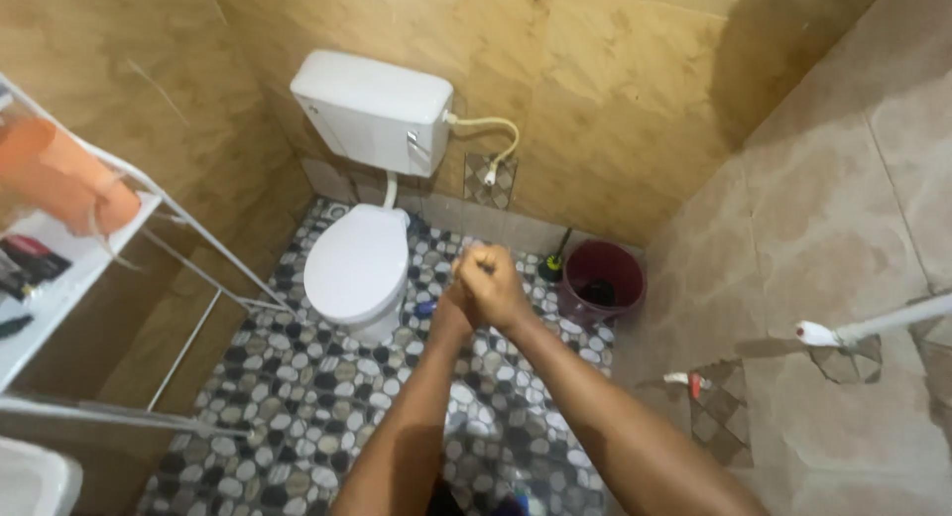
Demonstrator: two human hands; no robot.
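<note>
My left hand (453,302) and my right hand (494,286) are pressed together in front of me, above the pebble-pattern floor (327,397). The right hand is wrapped over the left, whose fingers are mostly hidden. Both are closed, and I see nothing in them for certain. Just beyond the hands stands a white toilet (359,263) with its lid down, and its white cistern (375,110) hangs on the tan tiled wall. A small blue thing (426,306) lies on the floor by the toilet's base, close to my left wrist.
A maroon bucket (602,281) stands in the far right corner with a dark toilet brush (553,263) beside it. A white metal rack (89,253) on the left carries orange items (69,179). A white sink corner (35,481) shows at bottom left. A white handle (873,324) sticks out from the right wall.
</note>
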